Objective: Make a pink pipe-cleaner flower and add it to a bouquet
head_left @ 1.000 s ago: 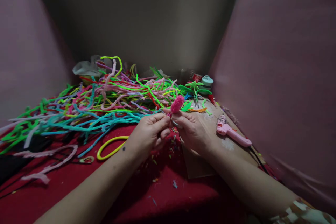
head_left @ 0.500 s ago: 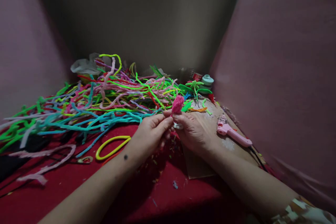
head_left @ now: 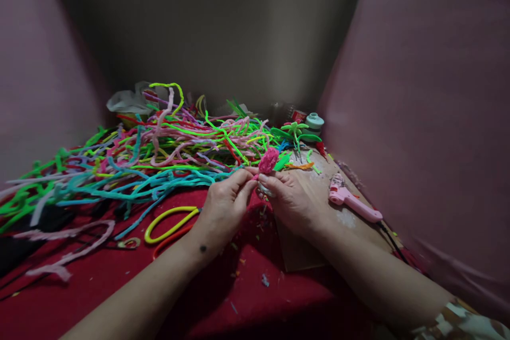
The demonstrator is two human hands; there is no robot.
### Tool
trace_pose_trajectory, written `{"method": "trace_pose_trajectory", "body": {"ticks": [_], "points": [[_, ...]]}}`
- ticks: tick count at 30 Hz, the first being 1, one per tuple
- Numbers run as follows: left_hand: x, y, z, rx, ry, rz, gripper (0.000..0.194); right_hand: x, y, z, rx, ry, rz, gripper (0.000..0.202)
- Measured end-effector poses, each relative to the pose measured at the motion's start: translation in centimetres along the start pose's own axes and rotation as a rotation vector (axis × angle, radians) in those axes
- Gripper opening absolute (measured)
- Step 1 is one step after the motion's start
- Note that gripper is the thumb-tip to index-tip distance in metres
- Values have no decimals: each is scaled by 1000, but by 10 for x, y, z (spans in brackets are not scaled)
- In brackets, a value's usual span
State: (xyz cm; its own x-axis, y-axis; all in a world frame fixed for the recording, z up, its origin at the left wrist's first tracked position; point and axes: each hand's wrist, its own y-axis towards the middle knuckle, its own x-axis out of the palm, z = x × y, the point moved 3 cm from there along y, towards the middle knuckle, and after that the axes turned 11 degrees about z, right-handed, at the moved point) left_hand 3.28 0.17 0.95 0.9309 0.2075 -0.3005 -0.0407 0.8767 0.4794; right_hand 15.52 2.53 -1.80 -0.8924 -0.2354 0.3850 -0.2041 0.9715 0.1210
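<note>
A bright pink pipe cleaner (head_left: 268, 160), its upper part bunched into a dense oval bud, stands up between my two hands. My right hand (head_left: 287, 196) is closed around the base of the bud, thumb on the near side. With fingers and thumb pinched together, my left hand (head_left: 230, 196) grips a thin pink end that sticks out to the left below the bud. Something pale and shiny (head_left: 266, 190) shows under my right thumb; I cannot make out what it is. The fingertips of both hands are partly hidden.
A heap of coloured pipe cleaners (head_left: 191, 143) spreads across the back and left. Yellow-and-red-handled pliers or scissors (head_left: 169, 223) lie by my left forearm. On cardboard (head_left: 298, 249) at right rests a pink glue gun (head_left: 354, 202). Behind it are a green pipe-cleaner plant (head_left: 295, 130) and a mint bottle (head_left: 314, 123).
My left hand has shifted slightly and turned, and a pink end now shows in its pinch. The pink bud has tilted a little and sits slightly lower. More of the red handle is uncovered.
</note>
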Motion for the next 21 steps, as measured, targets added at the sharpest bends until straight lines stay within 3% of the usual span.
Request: {"method": "trace_pose_trajectory", "body": {"ticks": [7,15,21], "points": [[0,2,1,-218,-172,0,17,-2,1,-3,-38,-12,-18,18],[9,-6,-2,-644,-646,-195,15,-1,6,4,79,180,-98,20],[13,-8,-4,-714,-854,-318,12,-1,6,10,117,284,-46,7]]}}
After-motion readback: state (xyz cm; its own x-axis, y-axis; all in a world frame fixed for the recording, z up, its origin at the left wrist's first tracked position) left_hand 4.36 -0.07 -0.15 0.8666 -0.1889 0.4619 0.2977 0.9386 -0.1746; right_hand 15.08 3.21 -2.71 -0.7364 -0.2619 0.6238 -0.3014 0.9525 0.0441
